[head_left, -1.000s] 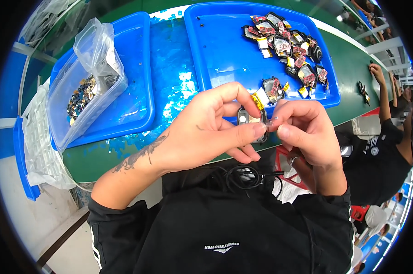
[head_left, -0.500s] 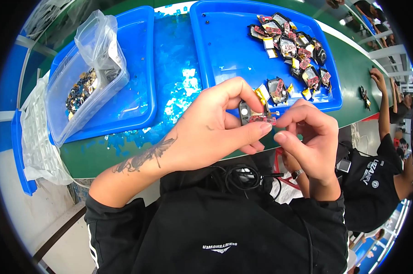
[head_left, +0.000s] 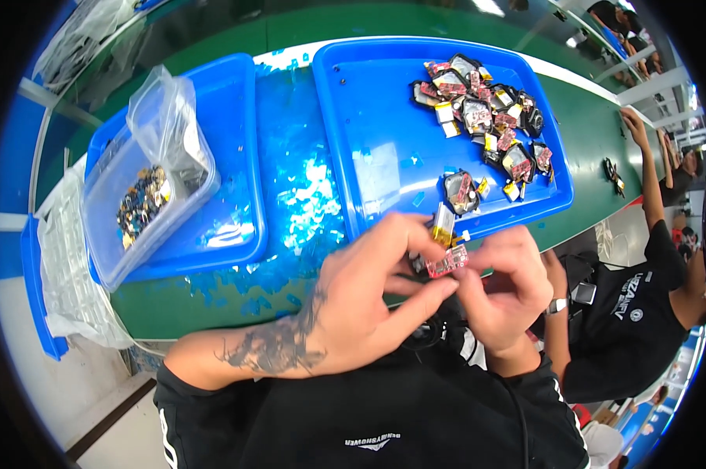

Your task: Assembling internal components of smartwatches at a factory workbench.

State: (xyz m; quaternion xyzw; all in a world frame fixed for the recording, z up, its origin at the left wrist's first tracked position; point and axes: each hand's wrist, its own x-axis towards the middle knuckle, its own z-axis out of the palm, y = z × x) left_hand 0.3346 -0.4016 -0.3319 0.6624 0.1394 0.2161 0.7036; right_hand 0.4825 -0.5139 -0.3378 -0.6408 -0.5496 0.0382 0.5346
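Observation:
Between my hands, over the near edge of the blue tray [head_left: 380,102], is a small electronic device: a red circuit board [head_left: 446,263], a silver and yellow battery [head_left: 443,225] on top and a black casing mostly hidden by fingers. My left hand [head_left: 364,305] is closed around the casing, its thumb at the board's lower edge. Thumb and bent forefinger of my right hand [head_left: 505,285] pinch at the board's right end. Just beyond lies a similar opened device [head_left: 461,191] in the tray. Farther back, several more devices [head_left: 478,115] are heaped together.
Left of that tray stands a second blue tray [head_left: 235,141], bearing a clear plastic box [head_left: 107,250] with small mixed parts and a plastic bag. Blue film bits [head_left: 310,195] litter the green table [head_left: 153,313]. At right, another person's arm [head_left: 644,164] reaches over the table.
The whole view has shifted, so trays and hands sit lower. My right fingers have closed in on the board's right end, and the board now tilts with its right side higher.

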